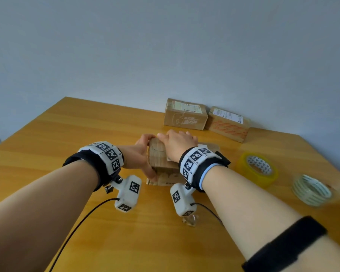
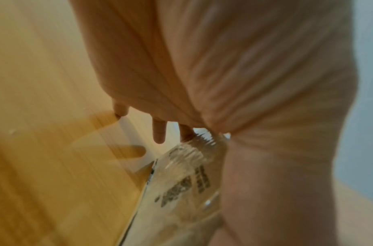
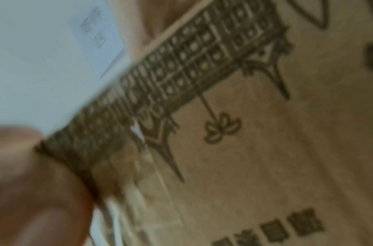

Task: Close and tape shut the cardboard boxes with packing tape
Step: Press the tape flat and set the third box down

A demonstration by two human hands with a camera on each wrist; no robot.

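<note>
- Your left hand grips the left side of the small cardboard box in the middle of the worktop. Its fingers curl round the far edge and the thumb presses the near side.
- Your right hand lies on top of the box, fingers bent over it and holding it.
- To your right, two rolls sit on the worktop: a yellow tape roll and, nearer the edge, a clear tape roll.
- Farther back, by the wall, two more boxes stand side by side: a plain brown box and a box with orange print.
</note>
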